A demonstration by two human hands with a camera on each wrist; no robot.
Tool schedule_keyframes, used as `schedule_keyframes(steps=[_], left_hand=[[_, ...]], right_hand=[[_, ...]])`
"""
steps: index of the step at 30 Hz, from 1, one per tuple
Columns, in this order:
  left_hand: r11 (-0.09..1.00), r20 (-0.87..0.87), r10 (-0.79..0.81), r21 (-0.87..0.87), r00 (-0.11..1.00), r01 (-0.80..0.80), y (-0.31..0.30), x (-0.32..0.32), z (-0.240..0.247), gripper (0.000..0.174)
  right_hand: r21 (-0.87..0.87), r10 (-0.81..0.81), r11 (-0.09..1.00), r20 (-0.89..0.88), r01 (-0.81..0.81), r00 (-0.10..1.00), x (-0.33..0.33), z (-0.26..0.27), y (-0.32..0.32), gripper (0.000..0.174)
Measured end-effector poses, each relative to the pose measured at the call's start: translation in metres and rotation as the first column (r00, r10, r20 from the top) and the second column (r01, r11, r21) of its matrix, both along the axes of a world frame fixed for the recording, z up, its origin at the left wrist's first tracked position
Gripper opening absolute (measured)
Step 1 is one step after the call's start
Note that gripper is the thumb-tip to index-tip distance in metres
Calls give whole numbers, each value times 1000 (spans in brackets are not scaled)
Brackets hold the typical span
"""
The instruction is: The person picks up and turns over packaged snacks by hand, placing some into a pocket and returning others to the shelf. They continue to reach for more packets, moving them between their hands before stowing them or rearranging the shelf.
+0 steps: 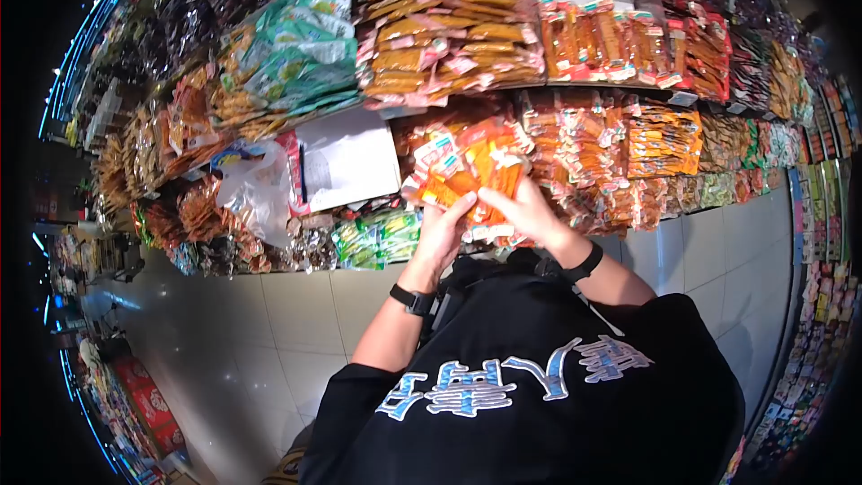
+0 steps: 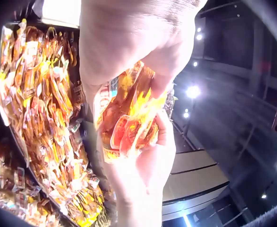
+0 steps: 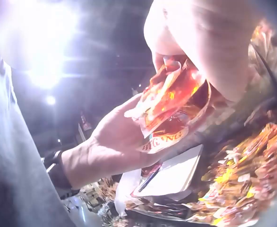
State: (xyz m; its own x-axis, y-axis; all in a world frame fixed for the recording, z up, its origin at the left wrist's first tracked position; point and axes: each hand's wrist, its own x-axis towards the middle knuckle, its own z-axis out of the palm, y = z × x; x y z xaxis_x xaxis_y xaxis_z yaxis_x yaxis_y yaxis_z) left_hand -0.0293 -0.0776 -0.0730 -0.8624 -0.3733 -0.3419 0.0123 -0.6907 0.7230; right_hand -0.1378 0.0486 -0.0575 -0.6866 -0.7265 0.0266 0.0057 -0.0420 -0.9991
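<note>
Both hands hold a bunch of orange snack packets (image 1: 489, 166) in front of the chest, over the near edge of the display. My left hand (image 1: 440, 232) grips the packets from the left, its thumb lying across them. From the other side my right hand (image 1: 532, 214) grips the same bunch, thumb on top. In the right wrist view the left hand (image 3: 112, 135) supports the packets (image 3: 169, 101) from below, and large printed letters show on one wrapper. Glare washes out part of the wrappers in the left wrist view.
A white notepad (image 1: 350, 157) lies left of the hands, with a pen (image 3: 150, 178) on it. Beside it sits a clear plastic bag (image 1: 260, 193). Green packets (image 1: 377, 238) lie at the front edge; teal packets (image 1: 301, 49) and piled brown snacks (image 1: 444, 22) fill the upper tier.
</note>
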Motion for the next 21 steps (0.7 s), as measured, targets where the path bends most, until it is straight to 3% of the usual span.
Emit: schedule_keyframes(steps=[1,4,5,7,8,11,12,13,15,17,19,21], left_hand=[[999,-32,52,13,998,-52,12,-5,11,35],[998,85,12,-65,996,-7,30,-18,1,26],[991,21,117,-72,993,-115,43,-29,-5,27],[992,85,42,-124,995,-31,53,-37,0,29],[991,60,67,-123,996,-59,62,-43,2,29],[984,6,123,-134,992,-121,86,-61,3,29],[980,1,126,-153,992,-124,89,-64,-1,29],[977,-2,130,-173,991,-129,94,-66,-5,30],[971,-10,183,-153,983,-183,101,-70,-13,31],[966,-10,224,-133,975,-223,108,-71,-23,32],[962,29,261,-88,965,-257,120,-73,-16,30],[955,37,294,-56,955,-292,136,-75,-6,30]], right_hand=[[111,13,994,-242,14,970,-7,10,9,37],[219,44,975,-392,47,919,-19,36,36,38],[195,3,976,-441,93,897,-26,28,44,37],[319,30,947,-219,42,975,-36,28,61,37],[307,25,951,-206,40,978,-41,31,73,35],[36,-114,992,-106,118,988,-57,6,91,31],[-73,-108,991,0,108,994,-65,8,96,26],[-37,-126,992,-70,124,990,-78,15,108,22],[-118,-193,974,7,192,981,-114,19,120,23],[-161,-342,938,-270,308,900,-167,40,130,29],[138,-297,903,-485,408,822,-217,84,143,39],[235,-296,811,-624,535,723,-256,120,137,50]])
